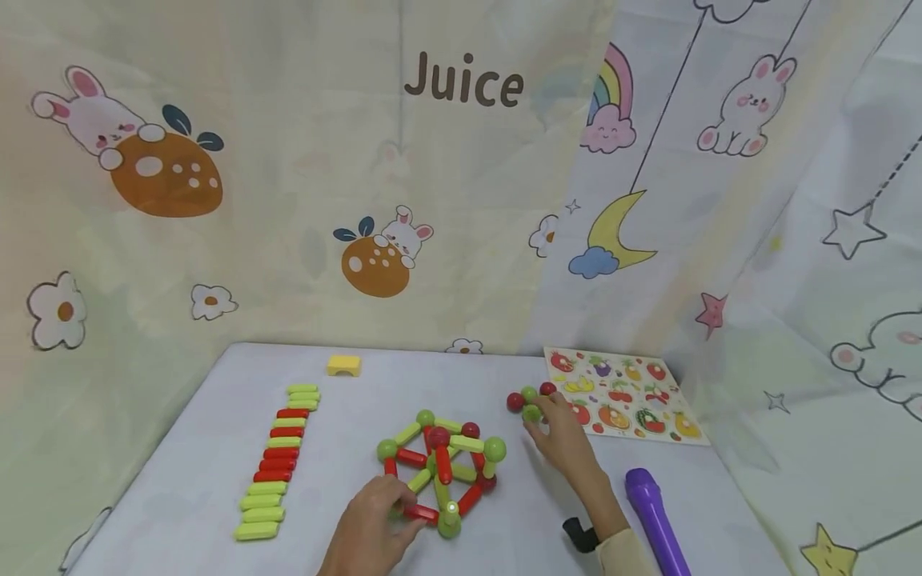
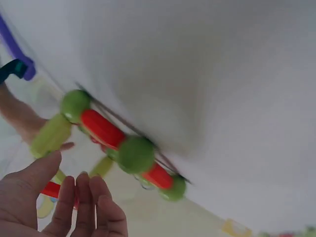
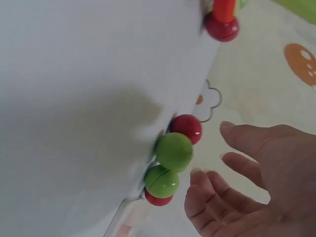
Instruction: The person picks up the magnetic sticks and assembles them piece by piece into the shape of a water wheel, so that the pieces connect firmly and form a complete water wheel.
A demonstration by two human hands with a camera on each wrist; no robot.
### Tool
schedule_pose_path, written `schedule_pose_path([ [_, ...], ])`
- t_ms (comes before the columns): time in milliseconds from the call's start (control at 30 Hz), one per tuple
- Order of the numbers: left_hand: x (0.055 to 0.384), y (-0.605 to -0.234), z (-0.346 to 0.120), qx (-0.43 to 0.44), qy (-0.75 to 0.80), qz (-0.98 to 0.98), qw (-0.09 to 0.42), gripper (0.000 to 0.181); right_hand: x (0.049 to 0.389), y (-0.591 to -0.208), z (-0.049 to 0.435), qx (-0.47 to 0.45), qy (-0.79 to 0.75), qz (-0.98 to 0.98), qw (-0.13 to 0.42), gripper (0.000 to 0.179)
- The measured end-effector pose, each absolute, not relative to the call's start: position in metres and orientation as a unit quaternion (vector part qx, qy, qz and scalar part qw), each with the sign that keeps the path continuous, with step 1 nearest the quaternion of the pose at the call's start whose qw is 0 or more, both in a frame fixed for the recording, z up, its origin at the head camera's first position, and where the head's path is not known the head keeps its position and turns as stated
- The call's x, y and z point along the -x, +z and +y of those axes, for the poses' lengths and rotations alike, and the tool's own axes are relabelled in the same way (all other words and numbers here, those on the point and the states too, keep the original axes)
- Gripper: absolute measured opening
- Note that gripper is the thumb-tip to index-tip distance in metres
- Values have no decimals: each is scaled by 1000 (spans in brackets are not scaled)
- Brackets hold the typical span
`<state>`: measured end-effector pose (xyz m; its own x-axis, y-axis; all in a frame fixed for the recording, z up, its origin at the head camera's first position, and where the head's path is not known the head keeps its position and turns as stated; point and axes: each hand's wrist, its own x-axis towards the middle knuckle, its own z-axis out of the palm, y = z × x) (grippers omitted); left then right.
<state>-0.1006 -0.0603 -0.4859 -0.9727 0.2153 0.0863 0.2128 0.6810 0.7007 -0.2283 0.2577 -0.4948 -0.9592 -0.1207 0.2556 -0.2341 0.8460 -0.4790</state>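
A frame of red and yellow-green rods joined by red and green balls stands at the table's front middle. My left hand is at its front left corner, beside a red rod and overlapping a green ball there. In the left wrist view the thumb and fingers stand apart, near a green ball. Farther right, my right hand reaches over a small cluster of red and green balls. The right wrist view shows its loosely bent fingers apart from the green ball and the red ball.
Several rods, red and yellow-green, lie in a column at left. A yellow block sits at the back. Right of the balls lies a fruit picture sheet; a purple microphone-shaped object lies near the right forearm.
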Motion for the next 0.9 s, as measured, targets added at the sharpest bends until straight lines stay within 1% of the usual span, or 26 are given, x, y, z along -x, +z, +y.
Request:
schedule_pose_path([
  [100,100,-490,-69,-119,297,947,-24,29,240,-497,261,-81,225,-967,90,45],
  [167,101,-493,-73,-127,275,953,-26,30,244,-499,263,-78,213,-971,77,43],
  [400,105,-493,-73,-142,292,946,-19,31,253,-508,266,-63,211,-975,31,35],
  [467,105,-490,-72,-145,297,944,-19,32,251,-505,268,-70,217,-973,36,34],
  [500,105,-489,-71,-147,300,942,-19,33,247,-502,270,-75,221,-971,48,33],
  [567,105,-488,-70,-151,309,939,-21,34,234,-491,270,-86,233,-965,85,32],
  [667,103,-486,-68,-160,335,928,-30,39,200,-467,261,-100,276,-942,163,34],
  [733,102,-485,-67,-171,357,918,-37,45,172,-450,246,-115,329,-919,185,33],
  [800,101,-483,-66,-184,377,907,-42,53,146,-441,228,-147,387,-894,173,33],
  [900,100,-481,-64,-204,395,894,-50,66,121,-443,202,-204,456,-861,100,28],
])
